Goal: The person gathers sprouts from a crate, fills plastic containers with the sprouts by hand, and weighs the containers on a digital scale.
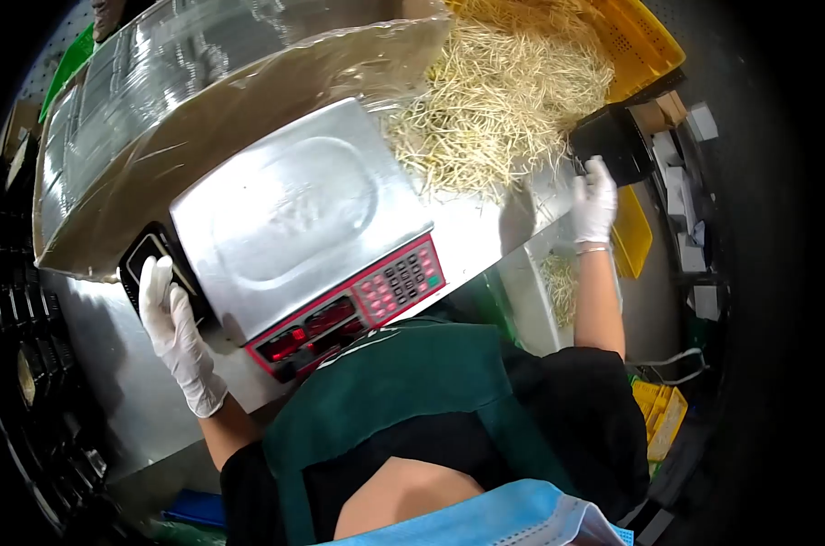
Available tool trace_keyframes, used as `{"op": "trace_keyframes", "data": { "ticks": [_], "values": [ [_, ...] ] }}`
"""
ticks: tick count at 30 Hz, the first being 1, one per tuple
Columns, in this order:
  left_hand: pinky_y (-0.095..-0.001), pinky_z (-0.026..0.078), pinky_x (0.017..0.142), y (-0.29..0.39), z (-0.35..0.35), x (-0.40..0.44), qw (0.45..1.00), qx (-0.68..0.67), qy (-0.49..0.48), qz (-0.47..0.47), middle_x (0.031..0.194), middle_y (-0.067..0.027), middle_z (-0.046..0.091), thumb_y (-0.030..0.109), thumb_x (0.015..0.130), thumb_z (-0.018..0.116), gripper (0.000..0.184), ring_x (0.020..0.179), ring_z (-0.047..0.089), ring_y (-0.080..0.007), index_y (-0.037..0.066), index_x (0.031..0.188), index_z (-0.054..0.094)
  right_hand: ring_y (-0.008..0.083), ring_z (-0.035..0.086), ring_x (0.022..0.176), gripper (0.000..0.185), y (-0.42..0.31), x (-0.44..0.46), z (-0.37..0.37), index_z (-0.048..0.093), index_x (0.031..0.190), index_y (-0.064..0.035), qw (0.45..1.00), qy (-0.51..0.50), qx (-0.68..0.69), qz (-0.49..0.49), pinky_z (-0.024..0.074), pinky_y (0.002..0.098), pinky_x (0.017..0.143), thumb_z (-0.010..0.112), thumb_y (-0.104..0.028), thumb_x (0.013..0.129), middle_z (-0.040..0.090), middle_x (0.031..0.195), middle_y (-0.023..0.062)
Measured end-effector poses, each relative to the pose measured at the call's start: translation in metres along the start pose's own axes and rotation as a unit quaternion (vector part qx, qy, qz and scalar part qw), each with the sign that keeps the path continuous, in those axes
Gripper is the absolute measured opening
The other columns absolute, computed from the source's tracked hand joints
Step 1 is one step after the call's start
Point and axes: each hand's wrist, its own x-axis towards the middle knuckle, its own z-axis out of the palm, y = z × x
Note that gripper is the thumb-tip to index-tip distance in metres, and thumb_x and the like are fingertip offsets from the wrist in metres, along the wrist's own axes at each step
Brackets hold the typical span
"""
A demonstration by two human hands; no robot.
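A white glove covers my left hand, whose fingers rest on the near edge of a black tray at the left side of the scale. My right hand, also gloved in white, is at the right, with its fingertips by a second black tray; its exact grip is hard to make out. Between the hands stands a scale with a bare steel platform and a red keypad panel with lit red digits. A large heap of bean sprouts lies beyond the scale, beside the right tray.
Behind the scale is a large box lined with clear plastic. Stacked black trays line the far left. A yellow crate stands at the top right. Below my right forearm is a clear bin with some sprouts.
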Motion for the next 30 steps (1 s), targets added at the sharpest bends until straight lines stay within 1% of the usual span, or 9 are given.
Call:
{"op": "trace_keyframes", "data": {
  "ticks": [6, 8, 9, 15, 18, 22, 26, 28, 30],
  "values": [
    [-0.0406, 0.036, 0.102, 0.018, 0.159, 0.019, 0.822, 0.520, -0.116, 0.202, 0.131, -0.0271, 0.046, 0.023, 0.086, 0.062, 0.059, 0.122, 0.044, -0.0385, -0.003, 0.135, 0.041, 0.0400, 0.060, 0.101, 0.058, 0.126, 0.114, -0.045, 0.050, 0.128, -0.0009, 0.939, -0.012, -0.342, 0.031, 0.0475, 0.0426, 0.089, 0.065, -0.034, 0.083, 0.062, 0.114, 0.0211],
    [-0.0452, 0.032, 0.105, 0.080, 0.235, 0.012, 0.878, 0.365, -0.310, 0.014, 0.131, -0.0291, 0.046, 0.032, 0.087, 0.059, 0.064, 0.124, 0.041, -0.0437, -0.005, 0.135, 0.039, 0.0407, 0.062, 0.090, 0.048, 0.182, 0.124, -0.027, 0.062, 0.112, -0.0084, 0.962, -0.153, -0.209, 0.082, 0.0493, 0.0472, 0.080, 0.048, -0.049, 0.092, 0.066, 0.096, 0.0224],
    [-0.0451, 0.031, 0.106, 0.063, 0.270, -0.004, 0.907, 0.279, -0.263, 0.175, 0.132, -0.0285, 0.045, 0.034, 0.089, 0.059, 0.065, 0.125, 0.041, -0.0420, -0.006, 0.135, 0.039, 0.0395, 0.063, 0.088, 0.045, 0.191, 0.126, -0.024, 0.064, 0.108, -0.0082, 0.958, -0.176, -0.213, 0.080, 0.0499, 0.0470, 0.078, 0.048, -0.048, 0.092, 0.067, 0.093, 0.0214],
    [-0.0384, 0.026, 0.111, 0.086, 0.396, -0.058, 0.885, 0.220, -0.382, 0.148, 0.143, -0.0214, 0.038, 0.020, 0.087, 0.062, 0.063, 0.134, 0.034, -0.0301, -0.002, 0.139, 0.036, 0.0335, 0.066, 0.074, 0.040, 0.167, 0.135, -0.043, 0.068, 0.099, -0.0091, 0.941, -0.169, -0.290, 0.042, 0.0517, 0.0420, 0.066, 0.056, -0.046, 0.088, 0.068, 0.080, 0.0148],
    [-0.0373, 0.029, 0.110, 0.081, 0.404, -0.065, 0.875, 0.156, -0.441, -0.124, 0.140, -0.0212, 0.041, 0.024, 0.080, 0.070, 0.077, 0.131, 0.037, -0.0327, -0.002, 0.142, 0.032, 0.0284, 0.066, 0.073, 0.030, 0.153, 0.146, -0.059, 0.071, 0.095, -0.0110, 0.967, -0.053, -0.244, -0.045, 0.0520, 0.0371, 0.064, 0.066, -0.038, 0.084, 0.069, 0.082, 0.0099],
    [-0.0352, 0.020, 0.114, 0.091, 0.412, -0.065, 0.913, -0.204, -0.295, -0.193, 0.154, -0.0151, 0.021, 0.030, 0.085, 0.068, 0.087, 0.140, 0.023, -0.0227, 0.010, 0.150, 0.015, 0.0226, 0.065, 0.070, 0.032, 0.090, 0.144, -0.041, 0.066, 0.104, -0.0101, 0.928, -0.141, 0.021, -0.345, 0.0518, 0.0345, 0.062, 0.070, -0.013, 0.072, 0.067, 0.079, 0.0058],
    [-0.0345, 0.041, 0.098, 0.140, 0.416, -0.058, 0.901, -0.301, -0.068, -0.306, 0.123, -0.0093, 0.052, 0.026, 0.082, 0.067, 0.069, 0.112, 0.052, -0.0201, 0.007, 0.140, 0.035, 0.0185, 0.057, 0.066, 0.025, 0.006, 0.101, 0.013, 0.060, 0.098, -0.0028, 0.769, -0.230, 0.246, -0.543, 0.0465, 0.0315, 0.057, 0.063, -0.020, 0.079, 0.057, 0.072, 0.0041],
    [-0.0329, 0.046, 0.092, 0.121, 0.393, -0.057, 0.919, -0.282, 0.032, -0.273, 0.117, -0.0096, 0.055, 0.024, 0.081, 0.068, 0.064, 0.105, 0.055, -0.0191, 0.004, 0.135, 0.041, 0.0268, 0.059, 0.089, 0.052, -0.016, 0.129, 0.040, 0.056, 0.119, -0.0048, 0.707, -0.279, 0.333, -0.558, 0.0480, 0.0359, 0.079, 0.059, -0.044, 0.085, 0.061, 0.102, 0.0138],
    [-0.0310, 0.050, 0.087, 0.124, 0.350, -0.053, 0.946, -0.244, 0.123, -0.177, 0.112, -0.0089, 0.058, 0.019, 0.082, 0.067, 0.056, 0.098, 0.059, -0.0197, 0.004, 0.131, 0.044, 0.0306, 0.052, 0.119, 0.068, -0.022, 0.169, 0.056, 0.046, 0.136, -0.0129, 0.772, -0.281, 0.297, -0.487, 0.0403, 0.0422, 0.102, 0.070, -0.039, 0.078, 0.054, 0.132, 0.0101]
  ]
}}
